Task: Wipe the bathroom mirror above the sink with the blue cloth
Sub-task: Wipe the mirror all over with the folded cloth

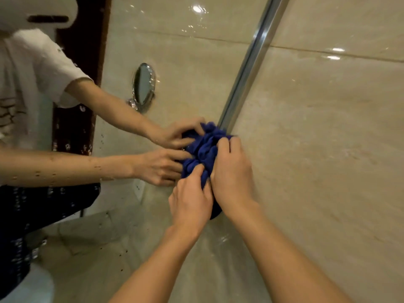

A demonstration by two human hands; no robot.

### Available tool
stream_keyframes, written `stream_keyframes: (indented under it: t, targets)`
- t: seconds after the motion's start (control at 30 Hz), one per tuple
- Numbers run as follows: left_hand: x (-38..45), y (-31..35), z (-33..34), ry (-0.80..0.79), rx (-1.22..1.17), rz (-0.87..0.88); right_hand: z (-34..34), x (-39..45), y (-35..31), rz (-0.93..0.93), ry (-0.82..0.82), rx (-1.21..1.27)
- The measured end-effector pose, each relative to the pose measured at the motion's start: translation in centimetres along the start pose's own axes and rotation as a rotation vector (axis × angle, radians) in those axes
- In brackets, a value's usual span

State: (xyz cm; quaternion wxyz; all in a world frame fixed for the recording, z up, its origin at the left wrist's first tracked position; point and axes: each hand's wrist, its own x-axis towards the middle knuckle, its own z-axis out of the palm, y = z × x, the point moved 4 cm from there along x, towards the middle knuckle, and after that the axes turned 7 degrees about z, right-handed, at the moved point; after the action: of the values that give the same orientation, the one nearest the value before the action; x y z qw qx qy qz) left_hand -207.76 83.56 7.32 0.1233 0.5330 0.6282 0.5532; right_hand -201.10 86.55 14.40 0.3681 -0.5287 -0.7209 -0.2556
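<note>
Two hands bunch one blue cloth (205, 149) against the mirror (175, 62), right at its chrome edge strip (251, 60). Left hand (190, 200) pinches a fold with curled fingers and thumb; right hand (231, 171) curls its fingers over the crumpled, soft wad — both grip it. Water drops speckle the glass, which reflects both arms, a white shirt and one small round chrome mirror (144, 86). Glossy beige tile wall (328, 127) lies to the right.

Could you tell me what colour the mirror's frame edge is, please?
Shiny silver metal frame, seen in the head view, beside the cloth.
</note>
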Motion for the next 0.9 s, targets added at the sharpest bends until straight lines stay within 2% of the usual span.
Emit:
stream_keyframes:
  t: [0.07,0.17,0.2,0.23,0.27,0.33,0.4,0.43,0.5,0.6,0.73,0.9]
  targets:
    - [-1.0,-1.9,0.3,-0.075,0.063,-0.041,0.8,-2.2,-0.1,-0.006,-0.127,-0.001]
    - [-2.4,-4.4,0.4,-0.166,0.065,-0.093,1.5,-4.1,-0.3,-0.017,-0.472,-0.02]
    - [-2.8,-4.4,0.4,-0.176,0.024,-0.084,1.1,-4.1,0.0,-0.018,-0.543,-0.024]
    - [-2.9,-3.9,0.3,-0.154,-0.036,-0.063,0.2,-3.4,0.2,-0.011,-0.548,0.003]
    - [-2.5,-2.8,-0.1,-0.108,-0.085,-0.032,-1.1,-2.1,0.4,-0.002,-0.495,0.042]
    - [-0.3,0.9,-1.4,0.022,-0.155,0.046,-4.1,1.6,0.7,0.006,-0.28,0.104]
    - [2.4,5.0,-2.6,0.134,-0.236,0.109,-7.1,5.4,0.6,0.006,-0.081,0.089]
    - [3.6,6.5,-2.8,0.163,-0.243,0.128,-7.9,7.0,0.6,0.018,-0.031,0.061]
    - [4.4,8.1,-2.9,0.192,-0.179,0.136,-8.4,8.4,-0.1,0.005,-0.009,0.006]
    - [3.2,6.7,-1.9,0.198,-0.065,0.15,-7.1,7.7,-0.6,0.015,-0.029,-0.017]
    - [1.5,3.6,-0.1,0.289,-0.113,0.253,-4.8,5.1,0.3,0.067,-0.026,-0.001]
    - [0.7,1.5,1.3,0.274,-0.117,0.276,-3.2,3.1,0.4,0.119,0.013,0.034]
